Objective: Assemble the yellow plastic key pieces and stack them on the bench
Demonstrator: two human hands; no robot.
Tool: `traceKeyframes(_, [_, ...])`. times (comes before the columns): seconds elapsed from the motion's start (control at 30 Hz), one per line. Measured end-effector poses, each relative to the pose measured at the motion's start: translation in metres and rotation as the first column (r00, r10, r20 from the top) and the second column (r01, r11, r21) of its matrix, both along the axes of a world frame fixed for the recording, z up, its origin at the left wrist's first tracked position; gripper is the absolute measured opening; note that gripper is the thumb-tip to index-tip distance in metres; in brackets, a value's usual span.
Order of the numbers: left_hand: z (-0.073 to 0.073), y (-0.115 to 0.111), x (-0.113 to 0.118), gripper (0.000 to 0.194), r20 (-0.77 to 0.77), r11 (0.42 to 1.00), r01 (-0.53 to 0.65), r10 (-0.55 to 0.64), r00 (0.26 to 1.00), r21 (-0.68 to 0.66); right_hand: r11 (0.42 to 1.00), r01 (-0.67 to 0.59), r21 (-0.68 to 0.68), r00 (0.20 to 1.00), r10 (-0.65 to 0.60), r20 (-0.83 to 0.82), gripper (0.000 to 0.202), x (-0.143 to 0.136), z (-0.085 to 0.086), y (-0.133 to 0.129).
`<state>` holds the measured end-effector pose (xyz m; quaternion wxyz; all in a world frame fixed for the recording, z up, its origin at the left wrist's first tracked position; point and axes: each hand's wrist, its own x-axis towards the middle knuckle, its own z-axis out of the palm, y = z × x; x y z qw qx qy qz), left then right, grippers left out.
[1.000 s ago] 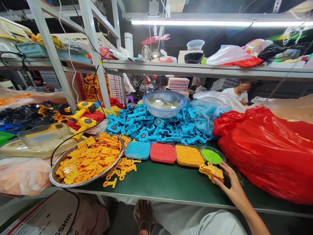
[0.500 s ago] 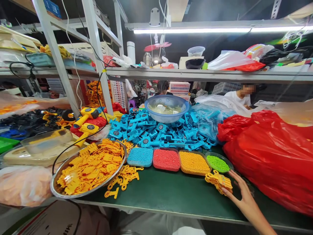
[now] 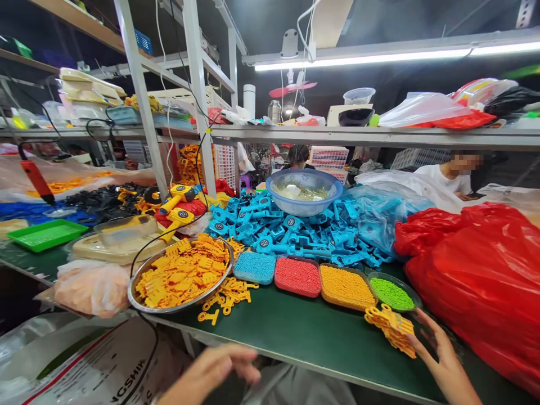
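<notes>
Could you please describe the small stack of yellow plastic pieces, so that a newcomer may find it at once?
On the green table, find the big red bag at right. Left of it, in front of the dish of green beads, the stack is by the right hand's thumb. Unlike the loose yellow pieces beside the metal bowl, it is one compact bundle.

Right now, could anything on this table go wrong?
Maybe a few things. The right hand has its fingers close to the green beads, so a bump might spill them. The yellow stack by its thumb looks uneven, so pieces could slide off. And the blue basin seems to sit on a loose blue pile, so it might tip if those pieces shift.
</notes>
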<state>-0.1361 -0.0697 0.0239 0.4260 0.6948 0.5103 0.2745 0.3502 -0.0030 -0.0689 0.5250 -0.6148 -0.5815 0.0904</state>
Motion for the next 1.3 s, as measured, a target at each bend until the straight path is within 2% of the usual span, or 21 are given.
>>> traceKeyframes(0.07, [0.047,0.023,-0.014,0.051,-0.099,0.945,-0.203,0.234,0.967,0.256,1.0,0.001,-0.009,1.0,-0.001,-0.021,0.065,-0.001,0.001,0.0])
traceKeyframes(0.1, [0.064,0.038,-0.022,0.048,-0.182,0.892,-0.262,0.346,0.921,0.369,1.0,0.001,-0.014,1.0,-0.002,-0.027,0.066,-0.002,0.001,0.0])
traceKeyframes(0.13, [0.074,0.056,-0.03,0.044,-0.285,0.841,-0.298,0.452,0.845,0.451,1.0,0.0,-0.018,1.0,-0.001,-0.028,0.066,-0.003,0.002,0.0])
traceKeyframes(0.17, [0.079,0.073,-0.037,0.041,-0.421,0.827,-0.299,0.513,0.748,0.477,1.0,0.0,-0.018,1.0,0.0,-0.026,0.065,-0.004,0.003,0.0])
traceKeyframes(0.2, [0.079,0.089,-0.043,0.037,-0.569,0.847,-0.285,0.517,0.64,0.449,1.0,-0.001,-0.015,1.0,0.001,-0.023,0.065,-0.005,0.004,0.0])
traceKeyframes(0.27, [0.071,0.115,-0.053,0.028,-0.655,0.879,-0.255,0.472,0.59,0.404,1.0,0.003,-0.002,1.0,-0.003,-0.019,0.064,-0.006,0.005,-0.001])
traceKeyframes(0.33, [0.061,0.13,-0.059,0.026,-0.7,0.898,-0.227,0.437,0.565,0.377,1.0,0.009,0.013,1.0,-0.009,-0.019,0.063,-0.006,0.006,-0.001])
traceKeyframes(0.43, [0.054,0.137,-0.06,0.028,-0.739,0.906,-0.205,0.422,0.526,0.371,1.0,0.013,0.019,1.0,-0.012,-0.021,0.061,-0.006,0.007,-0.002])
traceKeyframes(0.6, [0.06,0.134,-0.058,0.015,-0.758,0.899,-0.193,0.436,0.485,0.393,1.0,0.017,0.012,0.999,-0.016,-0.041,0.063,-0.008,0.009,-0.002])
traceKeyframes(0.73, [0.072,0.124,-0.055,0.032,-0.709,0.83,-0.253,0.556,0.433,0.496,1.0,0.018,0.013,0.998,-0.017,-0.059,0.063,-0.01,0.01,-0.003])
traceKeyframes(0.83, [0.075,0.106,-0.036,0.04,-0.558,0.71,-0.305,0.694,0.455,0.634,1.0,0.009,0.013,0.995,-0.008,-0.101,0.064,-0.009,0.012,-0.003])
traceKeyframes(0.87, [0.072,0.098,-0.024,0.04,-0.431,0.648,-0.338,0.73,0.53,0.682,1.0,0.009,0.016,0.993,-0.007,-0.116,0.064,-0.009,0.014,-0.005])
traceKeyframes(0.9, [0.066,0.091,-0.009,0.038,-0.302,0.621,-0.372,0.714,0.631,0.69,1.0,0.017,0.023,0.992,-0.014,-0.126,0.063,-0.01,0.016,-0.007])
traceKeyframes(0.93, [0.058,0.084,0.008,0.038,-0.209,0.643,-0.388,0.654,0.727,0.66,0.999,0.038,0.036,0.991,-0.033,-0.129,0.061,-0.013,0.019,-0.01])
traceKeyframes(1.0, [0.036,0.072,0.045,0.036,-0.123,0.757,-0.34,0.481,0.868,0.558,0.984,0.145,0.106,0.984,-0.132,-0.118,0.054,-0.022,0.025,-0.019])
traceKeyframes(1.07, [0.011,0.065,0.079,0.031,-0.149,0.848,-0.251,0.356,0.922,0.467,0.915,0.335,0.226,0.941,-0.312,-0.131,0.043,-0.04,0.029,-0.032])
traceKeyframes(1.13, [-0.011,0.062,0.102,0.026,-0.237,0.887,-0.18,0.301,0.924,0.426,0.828,0.472,0.303,0.882,-0.44,-0.169,0.036,-0.066,0.031,-0.043])
traceKeyframes(1.17, [-0.019,0.062,0.109,0.025,-0.274,0.883,-0.168,0.31,0.911,0.439,0.844,0.448,0.293,0.894,-0.419,-0.16,0.034,-0.081,0.031,-0.047])
traceKeyframes(1.2, [-0.025,0.062,0.113,0.026,-0.301,0.869,-0.169,0.334,0.893,0.465,0.896,0.362,0.256,0.932,-0.341,-0.122,0.034,-0.096,0.031,-0.049])
traceKeyframes(1.27, [-0.032,0.063,0.115,0.031,-0.322,0.827,-0.185,0.399,0.858,0.531,0.984,0.08,0.159,0.997,-0.078,-0.018,0.031,-0.128,0.033,-0.049])
traceKeyframes(1.3, [-0.033,0.063,0.115,0.033,-0.323,0.807,-0.188,0.422,0.847,0.56,0.992,-0.07,0.102,0.997,0.066,0.039,0.028,-0.144,0.035,-0.047])
